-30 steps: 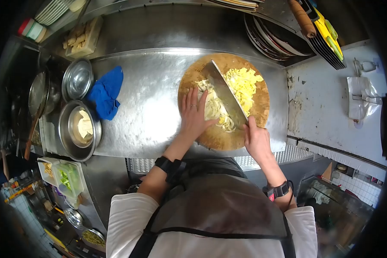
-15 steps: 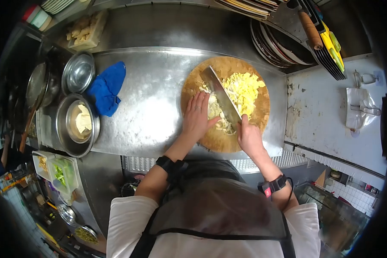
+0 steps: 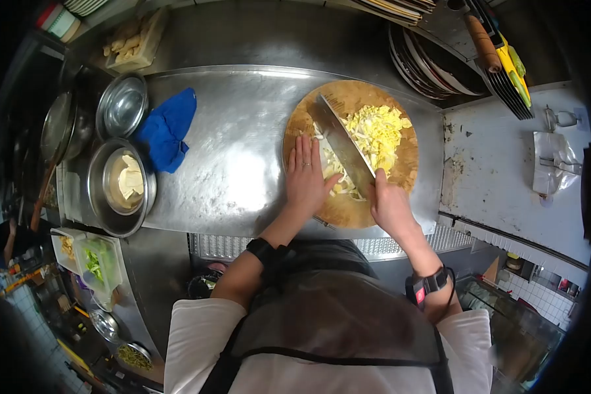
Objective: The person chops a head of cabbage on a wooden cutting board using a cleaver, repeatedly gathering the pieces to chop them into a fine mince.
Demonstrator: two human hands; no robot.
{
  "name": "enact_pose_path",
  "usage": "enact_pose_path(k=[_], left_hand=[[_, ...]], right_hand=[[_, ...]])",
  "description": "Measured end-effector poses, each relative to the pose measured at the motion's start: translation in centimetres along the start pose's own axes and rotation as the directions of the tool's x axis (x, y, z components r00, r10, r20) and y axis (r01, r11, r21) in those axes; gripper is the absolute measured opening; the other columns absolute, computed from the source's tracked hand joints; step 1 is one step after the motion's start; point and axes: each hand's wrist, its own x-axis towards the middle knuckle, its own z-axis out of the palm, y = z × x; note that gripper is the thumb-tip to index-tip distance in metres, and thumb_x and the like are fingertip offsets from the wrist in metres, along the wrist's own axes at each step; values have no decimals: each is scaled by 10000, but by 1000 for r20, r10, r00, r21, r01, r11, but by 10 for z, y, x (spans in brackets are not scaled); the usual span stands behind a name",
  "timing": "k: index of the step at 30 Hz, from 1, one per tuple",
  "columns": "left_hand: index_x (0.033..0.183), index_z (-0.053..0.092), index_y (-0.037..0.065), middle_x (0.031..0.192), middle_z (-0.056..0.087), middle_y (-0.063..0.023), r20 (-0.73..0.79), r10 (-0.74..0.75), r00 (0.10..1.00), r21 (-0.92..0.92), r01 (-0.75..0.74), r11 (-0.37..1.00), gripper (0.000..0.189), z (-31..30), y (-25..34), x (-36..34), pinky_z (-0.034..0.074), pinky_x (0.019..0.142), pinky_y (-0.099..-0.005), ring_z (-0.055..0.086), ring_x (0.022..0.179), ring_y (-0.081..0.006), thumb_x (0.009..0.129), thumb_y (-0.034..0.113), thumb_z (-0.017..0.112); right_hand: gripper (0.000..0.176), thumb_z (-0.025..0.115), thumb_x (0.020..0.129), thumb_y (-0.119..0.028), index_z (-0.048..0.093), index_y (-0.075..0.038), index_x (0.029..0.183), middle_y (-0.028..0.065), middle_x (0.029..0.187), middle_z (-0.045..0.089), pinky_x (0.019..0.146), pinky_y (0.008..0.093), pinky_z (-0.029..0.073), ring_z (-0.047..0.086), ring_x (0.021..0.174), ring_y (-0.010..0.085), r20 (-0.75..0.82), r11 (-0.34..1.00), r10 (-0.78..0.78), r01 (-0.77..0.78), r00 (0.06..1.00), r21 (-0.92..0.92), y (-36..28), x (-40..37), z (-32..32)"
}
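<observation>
One cleaver (image 3: 345,141) lies slantwise across the round board (image 3: 338,213), much as it did a second ago, its edge down in the food; the right hand (image 3: 389,205) is clenched round the handle at the near end of the blade; the left hand (image 3: 306,176) is not gripping at all, its fingers laid flat and close together on the uncut strips (image 3: 338,178), just beside the blade's left face; since the earlier pictures the band of strips showing between fingers and blade looks a little narrower and the hand has edged slightly towards the far side of the board, so I judge the chopping to be working leftwards through the heap, with only a small part uncut; the shreds (image 3: 375,130) lie piled on the blade's right side, touching it

Counted: one board, on the steel counter (image 3: 236,157); one cleaver; two heaps of food on the board, cut and uncut; two hands, each wrist with one dark band; two steel bowls at the left, the far bowl (image 3: 121,105) bare, the near bowl (image 3: 98,197) holding something pale; one blue cloth (image 3: 167,128) beside them, well apart from the board; one rack of plates (image 3: 433,65) behind the board
</observation>
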Motion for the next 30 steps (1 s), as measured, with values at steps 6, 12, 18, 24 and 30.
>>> enact_pose_path(k=[6, 12, 18, 24, 30], left_hand=[[1432, 210, -85, 1497, 200, -296, -5, 31, 999, -27, -32, 999, 942, -6, 1, -4, 183, 1132, -501, 185, 1408, -417, 813, 454, 672], [1425, 179, -113, 1485, 158, -344, -98, 27, 995, -193, -45, 980, 994, -8, -2, -11, 189, 1127, -520, 163, 1392, -476, 786, 433, 710], [1425, 169, -118, 1488, 132, -356, -31, -3, 1000, -102, -1, 995, 1018, 0, -3, -5, 172, 1133, -521, 161, 1389, -482, 783, 466, 701], [1435, 170, -104, 1501, 136, -332, 1, 37, 999, -56, -37, 998, 1031, -6, 3, -1, 171, 1133, -519, 154, 1400, -461, 794, 544, 652], [1449, 205, -61, 1513, 111, -320, -5, 31, 1000, -113, -31, 993, 1030, 12, 29, -2, 153, 1139, -511, 117, 1417, -446, 775, 573, 657]], right_hand=[[179, 534, 915, -111, 425, 9, 991, 213, 563, 576, 508, 513, 458, 580, 530, 427, -87, 999, 38, -37, 995, 18, 6, 2, 27], [187, 539, 915, -121, 422, 5, 989, 216, 556, 565, 504, 512, 458, 575, 526, 428, -112, 999, 23, -17, 993, 47, -5, -15, 0], [202, 536, 910, -129, 432, 25, 990, 220, 565, 571, 512, 516, 460, 587, 548, 429, -23, 1000, 18, -18, 1000, -12, -12, 2, 14], [219, 538, 917, -146, 440, 21, 1018, 233, 585, 579, 518, 515, 461, 588, 561, 436, -73, 996, 84, -82, 994, 39, -3, -4, 32], [233, 546, 921, -144, 434, 23, 1039, 212, 607, 597, 520, 508, 464, 581, 570, 443, -210, 984, 82, -45, 974, 173, 12, -17, 20]])
